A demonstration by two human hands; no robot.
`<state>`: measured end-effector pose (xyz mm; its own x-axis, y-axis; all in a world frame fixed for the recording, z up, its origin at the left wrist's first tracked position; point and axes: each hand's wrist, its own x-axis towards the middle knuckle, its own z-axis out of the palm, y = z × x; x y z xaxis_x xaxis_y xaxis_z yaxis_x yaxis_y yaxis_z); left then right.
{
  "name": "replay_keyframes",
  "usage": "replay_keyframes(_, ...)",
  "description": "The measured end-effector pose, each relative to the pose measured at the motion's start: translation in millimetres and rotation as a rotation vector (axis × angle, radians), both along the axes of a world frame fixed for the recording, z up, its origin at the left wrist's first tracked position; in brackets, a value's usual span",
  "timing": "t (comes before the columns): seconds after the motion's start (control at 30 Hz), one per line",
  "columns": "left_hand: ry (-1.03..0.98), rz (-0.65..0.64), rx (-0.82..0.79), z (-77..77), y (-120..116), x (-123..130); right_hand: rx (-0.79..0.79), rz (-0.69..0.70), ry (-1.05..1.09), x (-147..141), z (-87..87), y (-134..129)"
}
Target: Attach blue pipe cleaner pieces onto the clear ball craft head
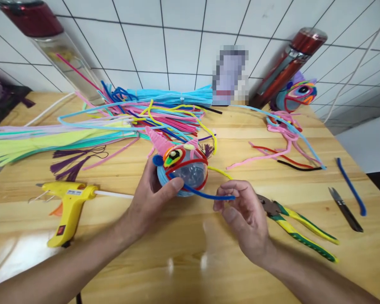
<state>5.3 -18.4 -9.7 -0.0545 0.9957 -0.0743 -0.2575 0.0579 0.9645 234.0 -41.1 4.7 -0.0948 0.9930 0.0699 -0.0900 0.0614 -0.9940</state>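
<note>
My left hand (155, 190) is closed around a clear plastic ball (190, 174) decorated with pipe cleaners, its thumb pressing on the front. The ball has red outlines, pink horn-like points, a colourful eye and a blue pompom-like knob at the left. From under that thumb a dark blue pipe cleaner (209, 196) sticks out to the right. Its free end lies in front of the half-curled fingers of my right hand (245, 215). The right thumb stays apart below it, so no pinch shows. Just right of this hand lie pliers (299, 226) with yellow-green handles.
A yellow glue gun (69, 207) lies at left, near purple tassels (72, 162). Bundled pipe cleaners (174, 96) spread along the back. Snips (345, 209) and a blue piece (351, 185) lie at right. Two bottles (291, 63) (66, 59) and a similar decorated ball (296, 95) stand behind.
</note>
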Motion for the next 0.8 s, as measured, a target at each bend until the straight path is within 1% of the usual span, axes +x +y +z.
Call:
replay_keyframes(0.17,-0.009,-0.026,-0.023,6.2,-2,3,0.002,-0.041,-0.031,-1,-0.4,1)
replay_keyframes(0.3,-0.005,-0.017,-0.021,9.4,-2,4,0.006,-0.056,-0.042,-2,-1.7,2)
replay_keyframes(0.6,-0.004,-0.012,0.004,4.3,-2,4,-0.005,-0.077,0.008,-3,-2.8,9)
replay_keyframes(0.7,-0.021,-0.029,0.028,8.5,0,7,-0.002,-0.086,0.015,-2,-2.8,14)
replay_keyframes(0.8,-0.101,-0.077,0.071,16.7,2,11,0.017,-0.090,0.013,-3,0.9,18)
